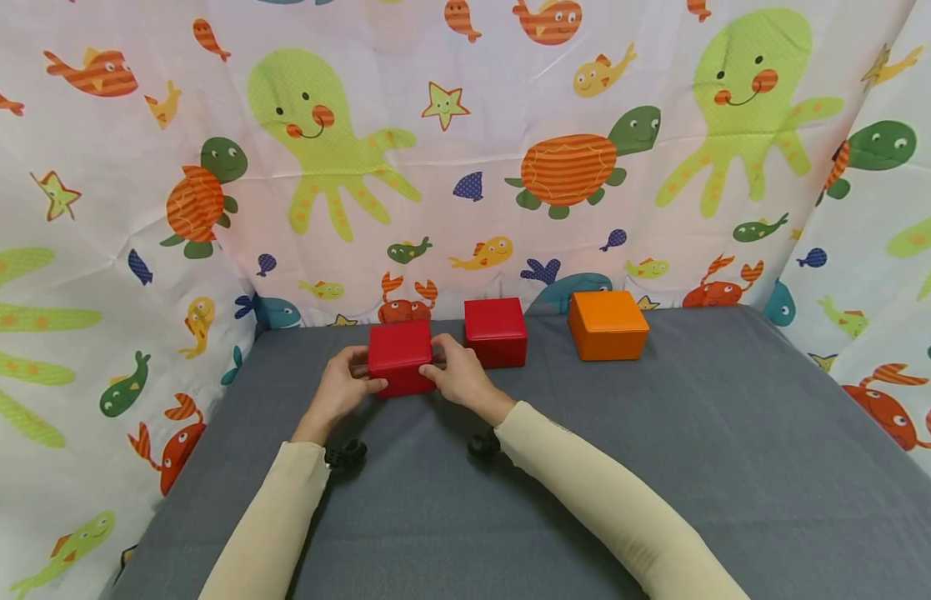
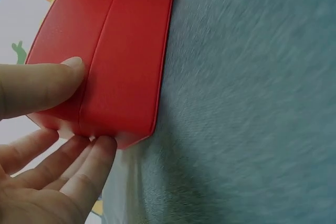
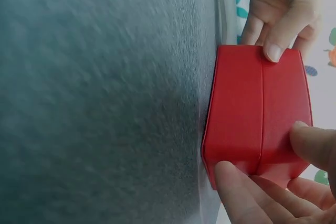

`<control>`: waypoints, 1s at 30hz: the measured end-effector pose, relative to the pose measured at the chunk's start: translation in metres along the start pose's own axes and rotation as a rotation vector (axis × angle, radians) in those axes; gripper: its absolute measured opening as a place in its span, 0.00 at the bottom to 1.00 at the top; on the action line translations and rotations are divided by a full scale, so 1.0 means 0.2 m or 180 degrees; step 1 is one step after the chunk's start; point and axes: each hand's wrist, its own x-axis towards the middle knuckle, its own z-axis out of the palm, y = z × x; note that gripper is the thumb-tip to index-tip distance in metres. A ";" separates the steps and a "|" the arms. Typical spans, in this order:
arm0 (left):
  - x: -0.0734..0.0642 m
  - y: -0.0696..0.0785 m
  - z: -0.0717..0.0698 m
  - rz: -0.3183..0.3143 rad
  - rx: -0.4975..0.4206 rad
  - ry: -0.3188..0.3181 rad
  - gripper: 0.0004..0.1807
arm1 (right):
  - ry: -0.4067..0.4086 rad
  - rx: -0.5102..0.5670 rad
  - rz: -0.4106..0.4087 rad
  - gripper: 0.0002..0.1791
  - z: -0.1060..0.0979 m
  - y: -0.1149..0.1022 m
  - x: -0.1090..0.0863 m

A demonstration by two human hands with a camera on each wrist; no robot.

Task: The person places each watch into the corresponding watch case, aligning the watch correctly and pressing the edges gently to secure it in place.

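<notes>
A red box (image 1: pixel 400 357) with a seam around its sides is between my two hands near the back of the grey table. My left hand (image 1: pixel 339 392) holds its left end, the thumb (image 2: pixel 52 85) on the front face and the fingers against the side. On the opposite end my right hand (image 1: pixel 462 375) grips it the same way, its thumb (image 3: pixel 315 142) on the front face. In both wrist views the box's lower edge is right at the grey cloth. The lid appears closed along the seam.
A second red box (image 1: pixel 496 333) stands just right of my right hand. Farther right is an orange box (image 1: pixel 608 327). Grey cloth covers the table (image 1: pixel 660 450). A curtain (image 1: pixel 450 150) printed with sea animals hangs behind and along both sides.
</notes>
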 end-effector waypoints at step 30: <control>0.22 -0.02 -0.09 -0.0181 0.0149 -0.0237 0.38 | 0.0147 -0.0064 0.0240 0.32 0.05 -0.01 0.17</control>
